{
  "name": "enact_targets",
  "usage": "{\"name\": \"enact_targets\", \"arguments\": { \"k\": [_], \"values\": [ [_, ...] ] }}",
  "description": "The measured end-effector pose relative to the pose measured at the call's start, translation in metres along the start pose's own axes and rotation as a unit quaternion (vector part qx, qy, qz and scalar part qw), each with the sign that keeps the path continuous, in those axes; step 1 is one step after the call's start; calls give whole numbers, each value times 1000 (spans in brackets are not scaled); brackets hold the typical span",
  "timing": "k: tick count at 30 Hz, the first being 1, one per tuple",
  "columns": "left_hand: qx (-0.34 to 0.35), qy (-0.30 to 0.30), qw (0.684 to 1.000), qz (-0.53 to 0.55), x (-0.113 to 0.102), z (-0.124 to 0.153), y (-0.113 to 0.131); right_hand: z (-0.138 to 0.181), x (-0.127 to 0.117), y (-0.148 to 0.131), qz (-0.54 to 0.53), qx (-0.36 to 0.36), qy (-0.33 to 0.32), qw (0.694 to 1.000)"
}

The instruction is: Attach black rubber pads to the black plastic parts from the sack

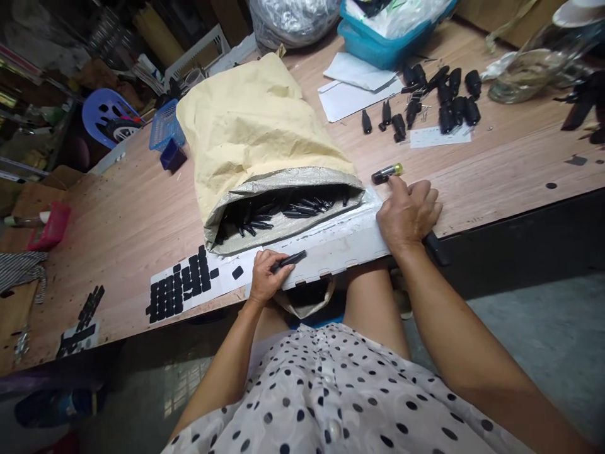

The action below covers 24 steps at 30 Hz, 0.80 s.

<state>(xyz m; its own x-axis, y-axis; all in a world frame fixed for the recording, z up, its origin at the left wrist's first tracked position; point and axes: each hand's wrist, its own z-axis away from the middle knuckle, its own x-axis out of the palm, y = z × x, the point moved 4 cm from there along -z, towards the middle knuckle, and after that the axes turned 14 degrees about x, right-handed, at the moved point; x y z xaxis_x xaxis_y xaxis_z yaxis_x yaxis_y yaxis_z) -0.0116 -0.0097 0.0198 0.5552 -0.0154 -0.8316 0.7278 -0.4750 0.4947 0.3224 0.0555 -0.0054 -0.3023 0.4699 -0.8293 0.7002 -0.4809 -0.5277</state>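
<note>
Left hand pinches a slim black piece before an open sack, seen on a clock face centred mid-view.

The sack (259,120) lies toward 11 o'clock, its mouth turned to the person, probably to keep the dark slim pieces (302,210) inside within easy reach; a pale strip (343,249) along the table (123,214) edge likely serves as a work surface. The left hand (268,275), near 7 o'clock, is nearly closed, thumb and fingers around the black piece (293,258), whose free end points to 2. The right hand (409,211), at 3, is half curled beside a yellow-ended cylinder (386,173); I cannot tell whether it grips that or the dark bar (437,248) jutting out below.
</note>
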Motion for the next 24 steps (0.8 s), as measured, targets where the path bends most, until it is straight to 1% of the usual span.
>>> {"name": "enact_targets", "arguments": {
  "k": [6,13,18,24],
  "values": [
    [3,-3,1000,8,7,-6,-1,-9,2,0,26,3,2,1000],
    [5,9,1000,16,20,-16,0,-19,-1,-5,74,34,4,997],
    [1,17,1000,24,27,-21,0,-22,-5,-8,76,42,1,996],
    [-12,19,999,37,31,-23,1,-19,-14,-10,74,84,-1,994]
  ]
}}
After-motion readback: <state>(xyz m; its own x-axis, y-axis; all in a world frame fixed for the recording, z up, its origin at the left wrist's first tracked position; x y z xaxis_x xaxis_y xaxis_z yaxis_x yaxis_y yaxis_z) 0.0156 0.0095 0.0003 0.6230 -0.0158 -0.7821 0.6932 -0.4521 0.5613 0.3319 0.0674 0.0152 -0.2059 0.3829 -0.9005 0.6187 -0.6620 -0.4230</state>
